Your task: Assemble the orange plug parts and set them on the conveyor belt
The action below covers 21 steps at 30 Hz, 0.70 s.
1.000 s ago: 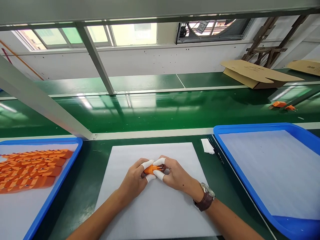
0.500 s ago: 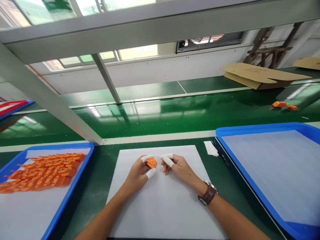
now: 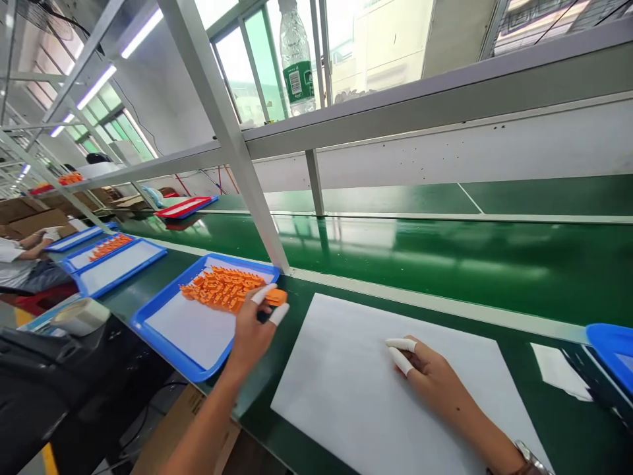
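My left hand (image 3: pixel 257 323), with white covers on thumb and a finger, holds an orange piece (image 3: pixel 275 297) at the right edge of a blue tray (image 3: pixel 185 359). Rows of orange pieces (image 3: pixel 217 287) lie on white paper in that tray. Over the white sheet (image 3: pixel 341 369) on the green table is my right hand (image 3: pixel 420 363), its covered thumb and finger close together. Whether anything small sits between those fingertips is hidden.
A metal post (image 3: pixel 247 178) rises behind the left tray. At the right edge are another blue tray (image 3: pixel 610 343) and a white scrap (image 3: pixel 558 369). More blue trays (image 3: pixel 121 267) stand farther left, near a seated person (image 3: pixel 30 254). A bottle (image 3: pixel 297 66) stands on the shelf.
The view has swung left. My left hand has moved left from the white sheet to the tray's edge with an orange piece. My right hand remains over the sheet.
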Available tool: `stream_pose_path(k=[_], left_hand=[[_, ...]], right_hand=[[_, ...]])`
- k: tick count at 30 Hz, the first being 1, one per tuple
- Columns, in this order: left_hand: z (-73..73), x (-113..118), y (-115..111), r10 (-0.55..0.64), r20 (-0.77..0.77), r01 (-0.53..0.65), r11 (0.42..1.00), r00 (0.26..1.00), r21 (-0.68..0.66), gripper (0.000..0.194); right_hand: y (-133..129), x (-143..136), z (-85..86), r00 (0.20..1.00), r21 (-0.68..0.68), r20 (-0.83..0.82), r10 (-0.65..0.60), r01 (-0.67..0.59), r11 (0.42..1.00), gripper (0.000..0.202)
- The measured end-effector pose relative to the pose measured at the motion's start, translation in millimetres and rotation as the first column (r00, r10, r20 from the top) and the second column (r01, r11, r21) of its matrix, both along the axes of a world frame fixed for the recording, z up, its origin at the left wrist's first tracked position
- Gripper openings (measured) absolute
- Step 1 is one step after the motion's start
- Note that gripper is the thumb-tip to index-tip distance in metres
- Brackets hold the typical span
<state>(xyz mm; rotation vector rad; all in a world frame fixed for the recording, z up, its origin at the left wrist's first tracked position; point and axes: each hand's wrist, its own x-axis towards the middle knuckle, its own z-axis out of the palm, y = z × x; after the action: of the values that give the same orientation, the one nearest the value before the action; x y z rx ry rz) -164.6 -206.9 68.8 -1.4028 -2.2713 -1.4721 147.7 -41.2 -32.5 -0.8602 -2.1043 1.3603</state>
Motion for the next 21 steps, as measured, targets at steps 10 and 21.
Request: stream_pose_path(k=[10, 21], left_hand=[[-22.3, -119, -92, 0.407, -0.092, -0.387, 0.739, 0.909, -0.552, 0.041], [-11.1, -110, -93, 0.420, -0.165, -0.447, 0.774, 0.892, -0.448, 0.056]], right_hand=[[0, -1, 2.0, 0.996, 0.036, 0.092, -0.016, 0.012, 0.999, 0.031], [11, -6, 8.4, 0.990, -0.128, 0.130, 0.047, -0.030, 0.991, 0.034]])
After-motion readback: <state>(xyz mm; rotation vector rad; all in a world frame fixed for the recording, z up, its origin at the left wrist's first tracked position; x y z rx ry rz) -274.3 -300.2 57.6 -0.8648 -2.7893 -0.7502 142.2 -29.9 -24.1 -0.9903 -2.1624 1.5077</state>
